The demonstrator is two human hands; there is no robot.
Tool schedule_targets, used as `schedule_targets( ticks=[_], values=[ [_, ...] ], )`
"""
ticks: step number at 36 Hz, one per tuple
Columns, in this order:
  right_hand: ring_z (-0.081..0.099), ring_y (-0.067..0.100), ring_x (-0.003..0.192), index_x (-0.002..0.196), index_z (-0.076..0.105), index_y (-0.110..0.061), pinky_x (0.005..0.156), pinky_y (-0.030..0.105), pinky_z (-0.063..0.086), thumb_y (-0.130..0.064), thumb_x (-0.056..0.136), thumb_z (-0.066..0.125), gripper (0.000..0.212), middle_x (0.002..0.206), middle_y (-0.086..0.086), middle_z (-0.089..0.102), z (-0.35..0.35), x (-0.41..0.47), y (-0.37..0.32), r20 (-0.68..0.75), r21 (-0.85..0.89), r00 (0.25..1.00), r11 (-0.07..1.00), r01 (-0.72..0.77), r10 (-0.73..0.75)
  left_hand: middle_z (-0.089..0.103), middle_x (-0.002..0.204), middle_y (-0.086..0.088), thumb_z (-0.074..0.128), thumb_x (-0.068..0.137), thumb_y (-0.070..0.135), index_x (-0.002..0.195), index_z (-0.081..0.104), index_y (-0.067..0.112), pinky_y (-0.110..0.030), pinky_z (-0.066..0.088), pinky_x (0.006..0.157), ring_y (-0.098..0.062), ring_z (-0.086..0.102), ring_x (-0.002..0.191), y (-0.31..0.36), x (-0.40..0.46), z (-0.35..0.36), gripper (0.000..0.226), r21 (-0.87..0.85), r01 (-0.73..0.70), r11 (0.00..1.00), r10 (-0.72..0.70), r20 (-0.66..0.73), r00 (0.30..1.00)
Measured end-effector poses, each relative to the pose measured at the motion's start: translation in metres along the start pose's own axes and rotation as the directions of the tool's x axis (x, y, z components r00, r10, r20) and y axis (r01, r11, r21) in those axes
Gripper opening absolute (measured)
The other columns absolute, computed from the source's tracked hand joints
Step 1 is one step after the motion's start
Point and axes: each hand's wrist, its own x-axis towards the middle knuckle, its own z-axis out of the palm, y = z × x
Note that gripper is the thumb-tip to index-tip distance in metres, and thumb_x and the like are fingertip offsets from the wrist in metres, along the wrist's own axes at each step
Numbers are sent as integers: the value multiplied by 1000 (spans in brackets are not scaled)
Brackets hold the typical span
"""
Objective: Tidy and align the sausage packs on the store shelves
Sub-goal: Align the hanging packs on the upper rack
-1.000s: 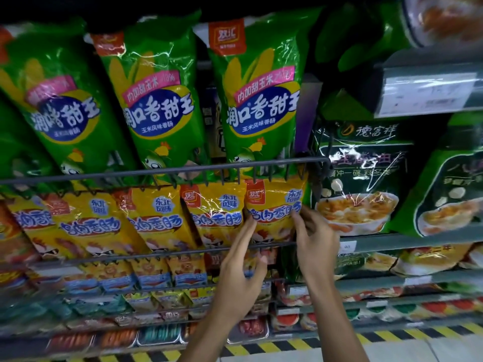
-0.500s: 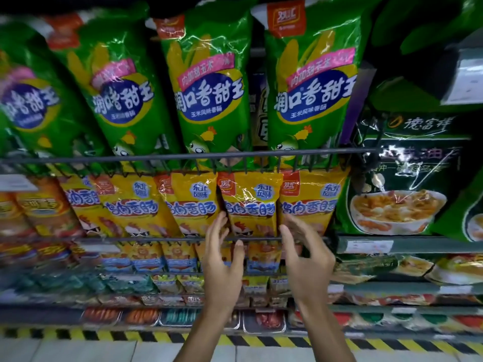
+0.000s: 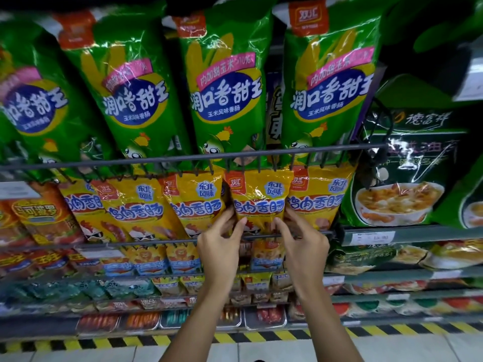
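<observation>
Your left hand (image 3: 219,253) and right hand (image 3: 304,250) were both raised to the second wire shelf, each gripping one side edge of the same yellow sausage pack (image 3: 258,202). Left fingers (image 3: 227,218) curled round its left edge, thumb on the front. Right fingers (image 3: 290,214) were tucked behind its right edge, thumb pressed on the front low down. Both hands were closed on that pack.

The held pack stood second from the right in a row of yellow packs, upright and roughly straight. Its right neighbour (image 3: 317,197) touched it and leaned slightly right. The left neighbour (image 3: 194,202) overlapped toward it, tilted. Further left, another yellow pack (image 3: 133,205) leaned the same way.

The wire rail (image 3: 156,240) crossed in front of the row's lower edges, passing just behind your thumbs.

Above: four large green corn-sausage bags (image 3: 224,84), fanned out. Right of the row: dark green soup packets (image 3: 400,173). The lower shelves held small packs, blurred. Striped floor tape (image 3: 104,342) ran along the shelf base.
</observation>
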Motion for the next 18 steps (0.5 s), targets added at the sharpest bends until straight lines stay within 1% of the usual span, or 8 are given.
schedule_targets(
  ticks=[2,5,8,10,12,14,16,18],
  values=[
    [74,10,89,117,77,-12,79,36,63,-29,87,79,35,104,-1,78,2,4,3,-19,-17,1000,1000,23,-23,79,102,7,83,86,30,126,72,19,-22,62,76,0,72,77,-3,4,1,43,-6,-18,1000,18,-19,1000],
    [73,10,94,114,78,-12,84,37,62,-27,87,80,31,107,-1,77,2,6,6,-21,-29,999,999,40,-41,80,94,5,82,85,34,122,75,18,-34,64,77,-3,75,81,-9,5,3,40,-52,-34,998,32,-31,999],
    [72,9,97,112,78,-11,87,36,61,-23,86,81,28,107,-2,77,1,7,5,-30,1,999,999,34,-34,79,94,4,81,85,33,118,76,17,-36,63,78,-5,75,85,-9,2,4,37,-102,-66,993,60,-65,996],
    [70,6,96,111,78,-10,88,30,59,-20,86,81,26,106,-7,75,0,7,3,-43,6,998,999,48,-47,78,99,3,82,84,31,114,77,14,-35,63,80,-6,74,90,-5,1,4,35,-120,-108,987,96,-101,990],
    [67,0,96,111,78,-9,89,18,54,-19,87,80,26,104,-11,72,0,7,0,-50,17,997,998,53,-52,77,100,4,83,84,26,112,78,9,-33,61,83,-5,72,95,1,2,4,34,-115,-158,981,142,-138,980],
    [65,-3,95,112,78,-9,90,8,48,-19,88,80,26,104,-12,71,1,10,-1,-49,23,997,998,58,-57,76,98,5,83,83,23,111,78,5,-29,60,82,-5,71,93,5,5,4,33,-92,-214,973,197,-163,967],
    [68,2,95,113,78,-10,90,13,51,-23,90,78,26,105,-8,74,1,12,-1,-39,13,997,998,63,-63,75,97,5,84,83,22,111,78,5,-27,59,79,-5,71,90,5,9,3,33,-78,-240,968,225,-167,960],
    [70,8,95,114,78,-13,86,27,58,-27,92,76,27,107,-5,76,0,13,1,-19,-12,997,998,69,-69,76,97,4,85,83,22,112,78,7,-26,59,79,-6,71,90,1,10,1,34,-34,-264,964,257,-143,956]
  ],
)
